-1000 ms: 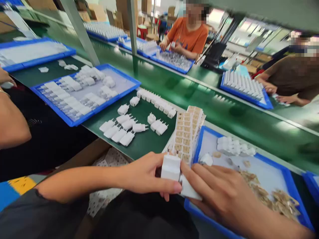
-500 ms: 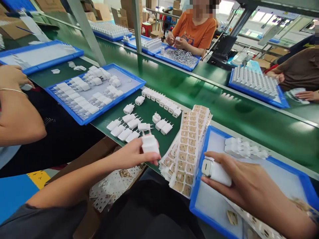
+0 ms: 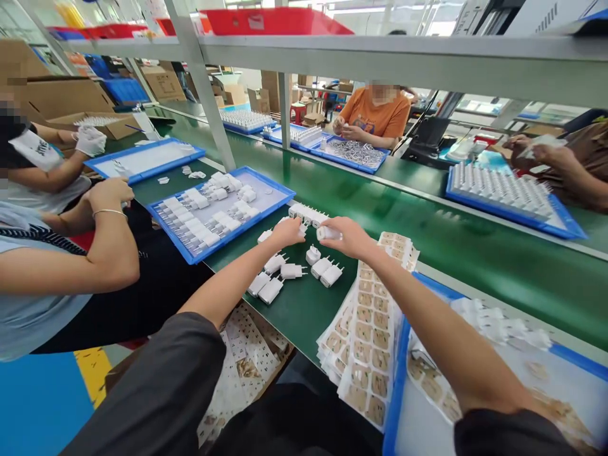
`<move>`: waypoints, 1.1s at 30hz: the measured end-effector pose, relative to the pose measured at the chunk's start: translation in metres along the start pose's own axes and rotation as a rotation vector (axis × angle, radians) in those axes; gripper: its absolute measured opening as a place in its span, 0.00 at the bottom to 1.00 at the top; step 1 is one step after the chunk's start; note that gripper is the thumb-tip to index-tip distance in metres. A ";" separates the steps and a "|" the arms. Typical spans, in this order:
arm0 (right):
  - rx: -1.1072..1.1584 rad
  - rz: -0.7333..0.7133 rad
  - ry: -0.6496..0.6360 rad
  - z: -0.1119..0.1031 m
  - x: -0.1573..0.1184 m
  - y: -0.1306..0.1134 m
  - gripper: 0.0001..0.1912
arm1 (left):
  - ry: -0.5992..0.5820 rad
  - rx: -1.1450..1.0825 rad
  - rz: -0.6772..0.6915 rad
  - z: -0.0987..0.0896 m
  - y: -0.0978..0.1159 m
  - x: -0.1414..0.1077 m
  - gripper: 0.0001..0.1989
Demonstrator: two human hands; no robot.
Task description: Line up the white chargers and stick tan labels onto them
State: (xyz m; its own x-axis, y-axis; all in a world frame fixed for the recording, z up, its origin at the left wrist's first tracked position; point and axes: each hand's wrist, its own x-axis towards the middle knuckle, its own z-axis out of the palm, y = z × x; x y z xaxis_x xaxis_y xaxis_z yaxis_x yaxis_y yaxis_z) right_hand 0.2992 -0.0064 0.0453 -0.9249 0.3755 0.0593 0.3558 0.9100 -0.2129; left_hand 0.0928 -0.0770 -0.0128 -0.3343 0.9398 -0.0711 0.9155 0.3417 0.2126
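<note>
Both my arms reach forward over the green bench. My left hand (image 3: pixel 287 233), fingers closed, grips a white plug charger (image 3: pixel 303 230), mostly hidden, at the near side of a row of chargers (image 3: pixel 318 218). Just to its right, my right hand (image 3: pixel 352 237) holds another white charger (image 3: pixel 329 234) between thumb and fingers, its end turned to the left. Below the hands lie several loose chargers (image 3: pixel 292 272) with metal prongs, one upright charger (image 3: pixel 313 254) among them. Fanned backing sheets with tan sticker patches (image 3: pixel 365 335) lie under my right forearm.
A blue-rimmed tray of chargers (image 3: pixel 192 258) is at left, and a second blue-rimmed tray (image 3: pixel 398 386) at right, partly behind my right arm. Neighbours sit at left; co-workers sit across the belt (image 3: pixel 403 215). A metal shelf (image 3: pixel 380 60) spans overhead. Used sheets (image 3: pixel 247 345) fill a box below.
My view has lifted. Both hands have moved forward to the charger row, each with a charger; the right hand has left the right tray. A co-worker at right has raised their hands.
</note>
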 end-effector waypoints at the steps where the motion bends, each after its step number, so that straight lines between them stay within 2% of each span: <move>1: -0.026 -0.012 -0.018 0.006 0.017 -0.002 0.22 | 0.010 0.018 -0.009 0.004 0.003 0.005 0.25; 5: -0.082 -0.063 -0.120 0.027 0.061 -0.006 0.19 | 0.040 0.063 -0.038 0.014 0.001 0.014 0.19; 8: -0.094 -0.089 -0.194 0.038 0.077 -0.005 0.18 | 0.065 0.066 -0.033 0.014 -0.011 0.016 0.16; 12: -0.065 -0.112 -0.248 0.047 0.091 0.001 0.22 | 0.124 0.040 -0.062 0.011 -0.030 0.016 0.20; 15: -0.015 -0.129 -0.267 0.056 0.095 0.003 0.22 | 0.151 0.017 -0.149 0.009 -0.043 0.020 0.23; 19: 0.067 -0.102 -0.220 0.064 0.091 0.003 0.24 | 0.076 -0.032 -0.183 0.008 -0.055 0.029 0.20; 23: 0.153 -0.076 -0.176 0.054 0.081 0.005 0.24 | 0.056 -0.052 -0.174 0.005 -0.056 0.030 0.19; 25: 0.194 -0.077 -0.187 0.044 0.071 0.008 0.20 | 0.073 -0.062 -0.120 0.002 -0.050 0.024 0.21; 27: 0.225 -0.077 -0.244 0.034 0.058 0.011 0.18 | 0.069 -0.087 0.000 -0.002 -0.042 0.013 0.23; 29: 0.241 -0.066 -0.319 0.029 0.039 0.014 0.22 | 0.014 -0.122 0.166 -0.004 -0.031 -0.002 0.24; 33: 0.222 0.001 -0.391 0.032 -0.003 0.018 0.35 | -0.202 -0.251 0.543 -0.001 -0.012 -0.021 0.26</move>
State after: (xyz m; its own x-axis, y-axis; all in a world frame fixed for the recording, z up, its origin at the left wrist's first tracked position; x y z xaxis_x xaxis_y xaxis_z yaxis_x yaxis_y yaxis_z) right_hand 0.3039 0.0034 0.0100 -0.9210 0.2428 -0.3046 0.3586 0.8340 -0.4193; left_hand 0.0888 -0.1010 -0.0128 0.2344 0.9699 -0.0660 0.8539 -0.1730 0.4908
